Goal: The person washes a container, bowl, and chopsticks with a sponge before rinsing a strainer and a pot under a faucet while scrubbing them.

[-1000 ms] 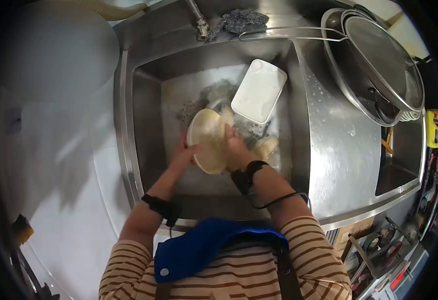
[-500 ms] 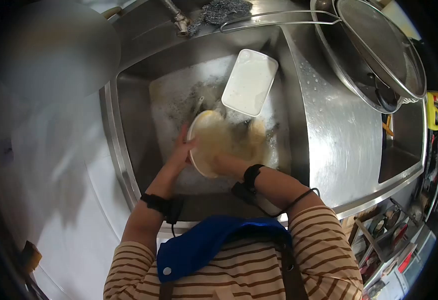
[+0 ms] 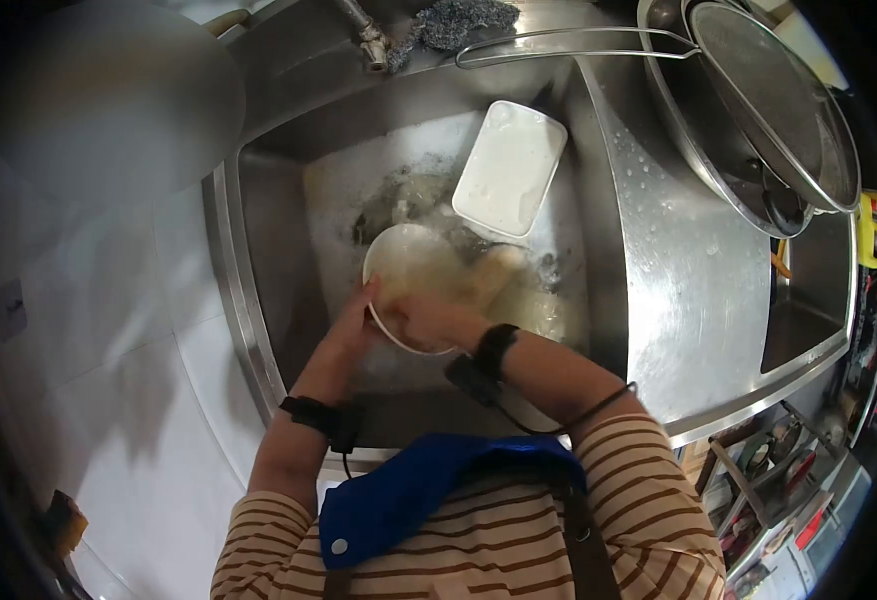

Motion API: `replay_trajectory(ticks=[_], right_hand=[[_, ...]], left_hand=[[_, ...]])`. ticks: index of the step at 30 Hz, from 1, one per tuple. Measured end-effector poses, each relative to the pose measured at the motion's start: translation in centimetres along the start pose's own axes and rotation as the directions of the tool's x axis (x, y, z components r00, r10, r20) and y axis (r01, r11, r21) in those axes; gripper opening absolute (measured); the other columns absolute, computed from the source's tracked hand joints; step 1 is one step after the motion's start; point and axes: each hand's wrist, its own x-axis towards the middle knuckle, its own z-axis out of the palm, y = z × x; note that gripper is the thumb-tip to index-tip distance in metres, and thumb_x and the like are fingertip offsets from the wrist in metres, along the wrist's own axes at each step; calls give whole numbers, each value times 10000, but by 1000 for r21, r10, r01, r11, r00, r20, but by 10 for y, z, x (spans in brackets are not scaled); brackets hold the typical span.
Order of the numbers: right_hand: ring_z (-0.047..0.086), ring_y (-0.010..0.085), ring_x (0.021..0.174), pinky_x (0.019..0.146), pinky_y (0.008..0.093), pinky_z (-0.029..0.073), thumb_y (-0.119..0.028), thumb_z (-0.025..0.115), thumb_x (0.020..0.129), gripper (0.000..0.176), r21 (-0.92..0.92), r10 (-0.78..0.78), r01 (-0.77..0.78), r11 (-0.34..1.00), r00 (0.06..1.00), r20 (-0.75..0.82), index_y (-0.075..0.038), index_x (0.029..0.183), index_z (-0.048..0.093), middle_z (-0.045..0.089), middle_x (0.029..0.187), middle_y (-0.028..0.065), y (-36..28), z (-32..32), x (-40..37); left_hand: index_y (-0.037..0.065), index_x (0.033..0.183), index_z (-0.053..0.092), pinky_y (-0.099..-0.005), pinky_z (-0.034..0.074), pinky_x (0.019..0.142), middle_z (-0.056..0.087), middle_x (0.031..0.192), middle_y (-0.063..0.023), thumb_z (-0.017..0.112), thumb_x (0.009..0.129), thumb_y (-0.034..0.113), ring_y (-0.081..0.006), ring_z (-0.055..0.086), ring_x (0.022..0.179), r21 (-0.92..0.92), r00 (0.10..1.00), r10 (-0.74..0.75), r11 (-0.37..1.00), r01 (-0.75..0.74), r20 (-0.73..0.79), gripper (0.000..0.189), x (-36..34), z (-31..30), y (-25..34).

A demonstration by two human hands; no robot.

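A round pale bowl (image 3: 411,250) is tilted in the soapy water of the steel sink (image 3: 399,415). My left hand (image 3: 359,312) grips its left rim, thumb over the edge. Inside the bowl, near its lower right side, is my right hand (image 3: 429,318); its fingers are bent and blurred, and anything they hold cannot be made out. A white rectangular container (image 3: 511,168) lies beyond the bowl, up against the sink's far right part. Yellowish blurred shapes (image 3: 499,275) sit in the water to the right of the bowl.
A faucet (image 3: 372,45) and grey scouring mesh (image 3: 464,22) are at the sink's back edge. A long-handled strainer (image 3: 774,95) rests over large metal bowls at the upper right. The steel drainboard (image 3: 694,290) has water drops. A yellow bottle (image 3: 869,235) stands farther right.
The bowl has turned and shifted slightly left, showing more of its pale inside. My right hand has moved left within it and shows more clearly. The view has shifted slightly.
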Motion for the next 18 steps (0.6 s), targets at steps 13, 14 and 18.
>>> replay_trajectory(ticks=[13, 14, 18], right_hand=[[217, 243, 1307, 1062, 459, 123, -373, 399, 855, 532, -504, 336, -406, 762, 914, -228, -111, 1317, 363, 278, 1389, 150, 13, 10, 29], [232, 241, 1296, 1058, 455, 135, -369, 399, 855, 524, -517, 269, -295, 803, 955, -127, -110, 1309, 371, 292, 1378, 147, -18, -2, 14], [294, 233, 1252, 1040, 436, 181, -355, 401, 856, 490, -650, 139, -19, 759, 981, 134, -108, 1278, 404, 346, 1336, 138, -62, -12, -30]], left_hand=[[87, 1294, 315, -505, 461, 830, 434, 1242, -159, 455, 873, 245, -326, 490, 1074, 395, 916, 197, 855, -335, 350, 471, -20, 66, -26], [80, 1291, 324, -502, 455, 839, 433, 1238, -162, 434, 875, 206, -329, 485, 1080, 628, 744, 308, 400, -667, 594, 448, -22, 66, -25], [73, 1294, 317, -521, 455, 835, 430, 1235, -169, 423, 843, 135, -341, 482, 1076, 692, 937, 218, 632, -349, 273, 467, 15, -11, -27]])
